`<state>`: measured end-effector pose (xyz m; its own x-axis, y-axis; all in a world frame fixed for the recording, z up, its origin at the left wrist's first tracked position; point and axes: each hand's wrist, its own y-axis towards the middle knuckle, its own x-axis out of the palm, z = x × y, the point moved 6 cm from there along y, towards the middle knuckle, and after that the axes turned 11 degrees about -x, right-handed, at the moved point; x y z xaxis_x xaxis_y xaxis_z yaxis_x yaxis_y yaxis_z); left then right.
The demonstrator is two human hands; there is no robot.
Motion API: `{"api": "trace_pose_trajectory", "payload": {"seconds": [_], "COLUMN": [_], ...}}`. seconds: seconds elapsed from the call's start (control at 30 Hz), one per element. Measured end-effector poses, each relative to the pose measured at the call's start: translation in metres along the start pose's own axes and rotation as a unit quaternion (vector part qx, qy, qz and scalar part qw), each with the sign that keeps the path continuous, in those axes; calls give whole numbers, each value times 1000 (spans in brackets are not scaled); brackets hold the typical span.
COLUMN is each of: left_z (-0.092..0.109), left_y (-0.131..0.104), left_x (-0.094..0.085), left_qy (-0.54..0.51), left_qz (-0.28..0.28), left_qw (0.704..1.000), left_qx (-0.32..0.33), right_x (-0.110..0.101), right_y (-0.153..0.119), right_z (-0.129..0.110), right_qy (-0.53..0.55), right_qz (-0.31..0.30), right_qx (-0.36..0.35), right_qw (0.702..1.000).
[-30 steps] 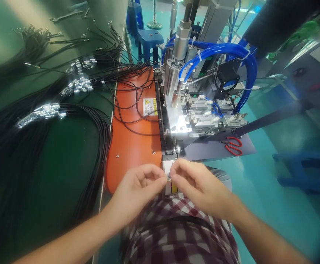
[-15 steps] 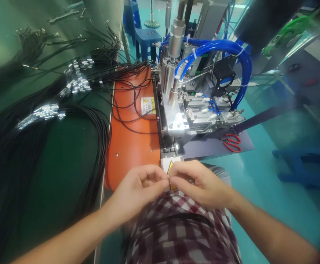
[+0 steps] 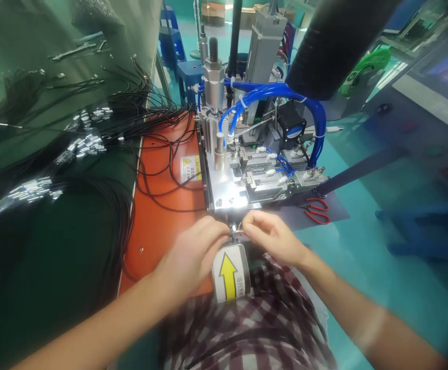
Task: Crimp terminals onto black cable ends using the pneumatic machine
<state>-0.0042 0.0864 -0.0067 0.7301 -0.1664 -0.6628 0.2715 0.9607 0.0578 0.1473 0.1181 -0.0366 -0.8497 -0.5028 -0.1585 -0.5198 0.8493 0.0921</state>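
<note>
My left hand (image 3: pixel 201 244) is pinched at the front end of the machine (image 3: pixel 227 192), its fingertips on the end of a cable that they mostly hide. Just to its right, my right hand (image 3: pixel 272 234) has thumb and forefinger together on thin light-coloured wires (image 3: pixel 240 230). A small gap separates the two sets of fingertips, and the wires show in it. Below the hands lies a white label with a yellow arrow (image 3: pixel 228 272). Black cables (image 3: pixel 166 194) loop over the orange plate (image 3: pixel 170 231) left of the machine.
Bundles of black cables with shiny ends (image 3: pixel 35 192) cover the green table at the left. Red-handled pliers (image 3: pixel 318 210) lie on the grey base at the right. Blue hoses (image 3: pixel 320 118) arch over the machine, and a blue stool (image 3: pixel 189 74) stands behind.
Both hands have moved forward, from above the lap to the machine's front end. The arrow label is now uncovered, and thin wires show between the fingertips. The camera view has shifted.
</note>
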Motion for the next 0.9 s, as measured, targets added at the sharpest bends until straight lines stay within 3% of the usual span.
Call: {"api": "trace_pose_trajectory", "payload": {"seconds": [0.2,0.9], "left_z": [-14,-16], "left_y": [2,-6], "left_x": [13,23], "left_qy": [104,250], "left_qz": [-16,47], "left_qw": [991,958], "left_qx": [77,134], "right_x": [3,7], "right_y": [0,-5], "right_z": [19,29], "right_qy": [27,-25], "right_qz": [25,75], "right_qx": [10,12], "right_qw": [999,997]}}
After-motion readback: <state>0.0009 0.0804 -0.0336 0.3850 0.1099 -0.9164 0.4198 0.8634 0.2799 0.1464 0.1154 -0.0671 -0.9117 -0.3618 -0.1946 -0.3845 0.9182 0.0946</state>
